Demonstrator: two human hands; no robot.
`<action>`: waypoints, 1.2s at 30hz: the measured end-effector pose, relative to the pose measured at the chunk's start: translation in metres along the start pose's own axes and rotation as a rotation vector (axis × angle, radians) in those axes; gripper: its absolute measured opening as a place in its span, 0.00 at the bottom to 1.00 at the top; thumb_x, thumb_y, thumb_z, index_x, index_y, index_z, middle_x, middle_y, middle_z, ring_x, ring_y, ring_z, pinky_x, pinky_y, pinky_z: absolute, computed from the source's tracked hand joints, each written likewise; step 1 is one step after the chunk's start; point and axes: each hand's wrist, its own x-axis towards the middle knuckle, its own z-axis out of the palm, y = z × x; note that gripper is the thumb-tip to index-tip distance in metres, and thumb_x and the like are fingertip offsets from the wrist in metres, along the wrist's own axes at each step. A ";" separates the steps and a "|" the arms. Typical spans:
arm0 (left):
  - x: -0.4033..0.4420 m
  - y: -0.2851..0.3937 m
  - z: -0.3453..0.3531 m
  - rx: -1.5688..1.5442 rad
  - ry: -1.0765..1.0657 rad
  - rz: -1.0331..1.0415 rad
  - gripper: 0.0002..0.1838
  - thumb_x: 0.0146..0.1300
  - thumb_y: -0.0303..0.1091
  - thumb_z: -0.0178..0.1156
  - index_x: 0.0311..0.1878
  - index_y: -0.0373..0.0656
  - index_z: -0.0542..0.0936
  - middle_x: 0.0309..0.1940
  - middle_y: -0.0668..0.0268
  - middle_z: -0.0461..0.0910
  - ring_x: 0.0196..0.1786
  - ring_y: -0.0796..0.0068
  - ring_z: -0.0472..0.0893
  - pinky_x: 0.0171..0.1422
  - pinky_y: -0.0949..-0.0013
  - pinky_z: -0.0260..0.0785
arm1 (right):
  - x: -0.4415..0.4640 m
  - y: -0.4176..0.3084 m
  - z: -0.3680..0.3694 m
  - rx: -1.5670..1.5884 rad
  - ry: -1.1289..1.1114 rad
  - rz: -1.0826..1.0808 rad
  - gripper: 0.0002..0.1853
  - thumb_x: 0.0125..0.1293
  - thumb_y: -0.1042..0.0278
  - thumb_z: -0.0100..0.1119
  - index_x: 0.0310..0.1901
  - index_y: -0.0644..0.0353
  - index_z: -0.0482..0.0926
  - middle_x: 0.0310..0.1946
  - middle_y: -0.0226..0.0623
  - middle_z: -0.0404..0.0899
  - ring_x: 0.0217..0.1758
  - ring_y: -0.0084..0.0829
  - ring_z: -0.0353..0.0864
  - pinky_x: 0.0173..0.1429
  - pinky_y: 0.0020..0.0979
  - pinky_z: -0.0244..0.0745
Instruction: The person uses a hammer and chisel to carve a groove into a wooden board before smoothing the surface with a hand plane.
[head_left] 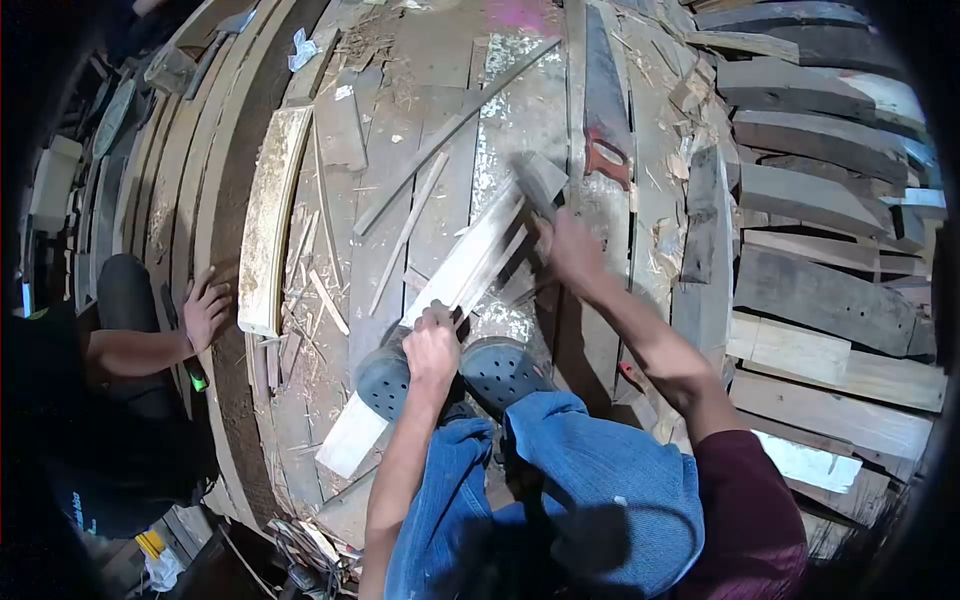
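Observation:
A pale wooden plank (485, 245) lies slantwise across the floorboards between my feet, passing by my dark clogs (505, 366). My left hand (432, 347) is closed in a fist on the plank near its middle; what lies under the fingers is partly hidden. Along the plank's right edge a thin strip (497, 262) looks partly split away. My right hand (572, 247), smeared by motion, is wrapped round a dark hatchet-like tool (537, 188). Its blurred head is over the plank's far end, and I cannot tell whether they touch.
A handsaw (606, 110) with a red handle lies ahead right. Long sticks (455, 135), shavings and a curved pale board (272, 220) lie on the left and ahead. Stacked timber (820, 200) lines the right. At left, another person's hand (207, 308) rests by a beam.

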 end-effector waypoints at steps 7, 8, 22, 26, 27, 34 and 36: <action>0.001 -0.001 0.003 0.003 0.042 0.017 0.15 0.60 0.31 0.60 0.49 0.37 0.74 0.31 0.53 0.79 0.35 0.52 0.83 0.34 0.52 0.76 | -0.004 -0.003 -0.004 -0.028 -0.013 -0.045 0.15 0.68 0.58 0.55 0.43 0.62 0.66 0.24 0.53 0.79 0.30 0.57 0.81 0.35 0.55 0.75; 0.000 -0.001 0.003 0.000 0.024 0.004 0.14 0.60 0.31 0.60 0.48 0.37 0.74 0.31 0.53 0.79 0.35 0.52 0.83 0.34 0.52 0.76 | -0.010 -0.012 -0.005 -0.012 -0.032 -0.062 0.15 0.68 0.58 0.55 0.43 0.62 0.66 0.24 0.53 0.79 0.29 0.57 0.81 0.34 0.54 0.75; 0.002 0.003 0.000 0.007 0.051 -0.023 0.17 0.59 0.30 0.58 0.51 0.34 0.76 0.33 0.54 0.80 0.36 0.55 0.84 0.35 0.54 0.77 | -0.100 -0.047 0.074 0.311 -0.184 -0.072 0.22 0.68 0.53 0.55 0.51 0.64 0.72 0.27 0.60 0.80 0.34 0.61 0.81 0.38 0.55 0.74; 0.003 0.003 -0.005 -0.031 0.076 -0.034 0.17 0.59 0.31 0.59 0.51 0.35 0.76 0.33 0.54 0.80 0.36 0.53 0.84 0.34 0.53 0.77 | -0.098 -0.051 0.066 0.525 -0.169 0.008 0.24 0.67 0.49 0.55 0.50 0.65 0.73 0.27 0.62 0.79 0.35 0.62 0.81 0.39 0.54 0.74; 0.005 0.003 -0.006 -0.045 0.083 -0.036 0.17 0.59 0.31 0.59 0.51 0.36 0.76 0.33 0.54 0.80 0.36 0.53 0.84 0.34 0.53 0.77 | -0.097 -0.054 0.061 0.524 -0.195 0.045 0.24 0.67 0.48 0.56 0.49 0.65 0.73 0.27 0.62 0.79 0.35 0.62 0.81 0.39 0.53 0.74; 0.006 0.006 -0.015 -0.041 0.057 -0.100 0.13 0.62 0.38 0.59 0.42 0.38 0.78 0.33 0.56 0.80 0.38 0.56 0.84 0.38 0.57 0.78 | -0.092 -0.059 0.079 0.286 -0.092 -0.019 0.20 0.71 0.51 0.51 0.41 0.66 0.71 0.23 0.61 0.78 0.29 0.63 0.79 0.34 0.57 0.72; 0.000 0.013 -0.019 0.116 -0.016 -0.172 0.12 0.62 0.40 0.58 0.37 0.41 0.82 0.32 0.60 0.82 0.36 0.62 0.85 0.38 0.61 0.78 | -0.089 -0.062 0.078 0.175 -0.055 -0.064 0.20 0.72 0.52 0.51 0.40 0.66 0.71 0.20 0.58 0.77 0.25 0.60 0.79 0.30 0.56 0.73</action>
